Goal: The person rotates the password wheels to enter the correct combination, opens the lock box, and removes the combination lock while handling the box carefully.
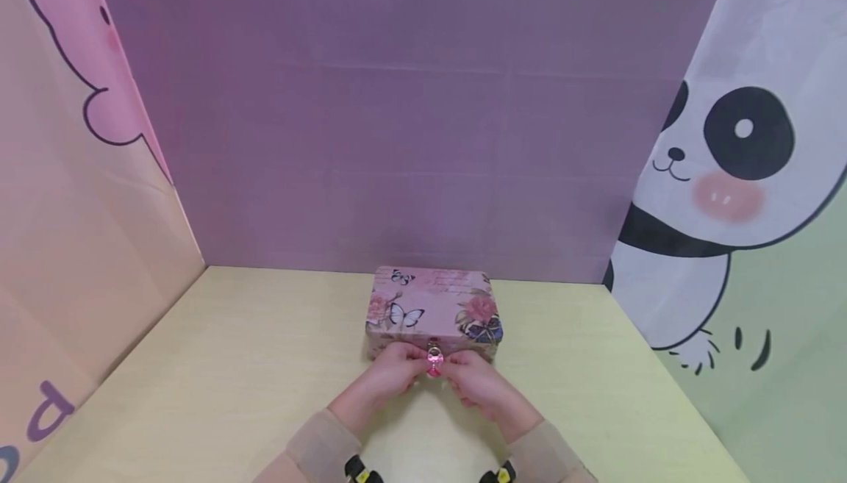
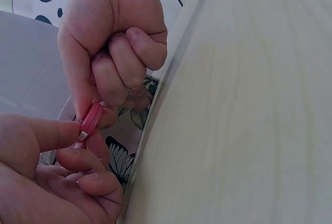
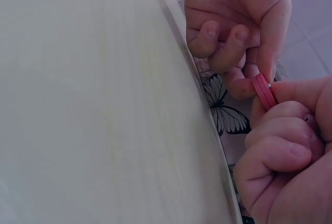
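Note:
A pink box (image 1: pixel 430 299) with butterflies and roses lies with its lid down, its metal clasp (image 1: pixel 433 343) facing the person. At the clasp is a small pink padlock (image 1: pixel 434 360), seen edge-on in the left wrist view as a pink disc (image 2: pixel 91 119). The left hand (image 1: pixel 395 369) pinches its left side between thumb and forefinger. From the other side, the right hand (image 1: pixel 479 380) pinches it too, with its other fingers curled in. A small dark bit (image 3: pixel 308 119) shows between those curled fingers. Both hands hide part of the box's front.
The box stands on a pale wooden table (image 1: pixel 265 365), near the purple back panel (image 1: pixel 410 137). Side panels with a pink cartoon figure (image 1: pixel 119 112) and a panda (image 1: pixel 748 196) flank the table.

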`<state>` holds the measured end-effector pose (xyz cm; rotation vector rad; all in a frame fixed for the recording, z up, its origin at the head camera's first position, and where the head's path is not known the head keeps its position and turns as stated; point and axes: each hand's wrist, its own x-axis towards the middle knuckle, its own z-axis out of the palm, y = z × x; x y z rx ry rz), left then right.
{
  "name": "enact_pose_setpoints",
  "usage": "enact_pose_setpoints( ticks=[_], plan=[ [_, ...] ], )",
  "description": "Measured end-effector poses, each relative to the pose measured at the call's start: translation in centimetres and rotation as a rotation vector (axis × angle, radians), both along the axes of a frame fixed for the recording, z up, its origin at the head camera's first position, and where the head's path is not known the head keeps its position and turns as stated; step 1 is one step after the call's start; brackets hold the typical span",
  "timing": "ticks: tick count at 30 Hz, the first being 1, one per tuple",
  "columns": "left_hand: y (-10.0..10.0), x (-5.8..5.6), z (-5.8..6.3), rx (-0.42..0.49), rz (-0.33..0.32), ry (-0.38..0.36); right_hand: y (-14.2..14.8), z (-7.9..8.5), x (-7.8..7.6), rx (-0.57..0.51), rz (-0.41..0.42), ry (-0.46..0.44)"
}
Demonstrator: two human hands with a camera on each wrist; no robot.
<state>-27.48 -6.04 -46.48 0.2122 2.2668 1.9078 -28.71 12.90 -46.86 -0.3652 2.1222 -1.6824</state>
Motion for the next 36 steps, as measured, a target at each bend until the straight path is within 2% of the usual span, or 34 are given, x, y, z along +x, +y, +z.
enact_pose_setpoints(
  ticks=[8, 18, 28, 36],
  plan=[
    [0.0, -0.1, -0.3, 0.015, 0.001, 0.000, 0.0, 0.0, 0.0, 0.025, -0.011, 0.014],
    [0.0, 0.0, -0.1, -0.002, 0.006, -0.025, 0.7, 0.5, -0.4, 0.069, -0.098, 0.018],
    [-0.1, 0.1, 0.1, -0.004, 0.001, -0.032, 1.4, 1.5, -0.4, 0.084, -0.102, 0.018],
    [-0.2, 0.0, 0.1, -0.002, -0.002, -0.041, 1.6, 1.7, -0.6, 0.084, -0.083, 0.021]
  ],
)
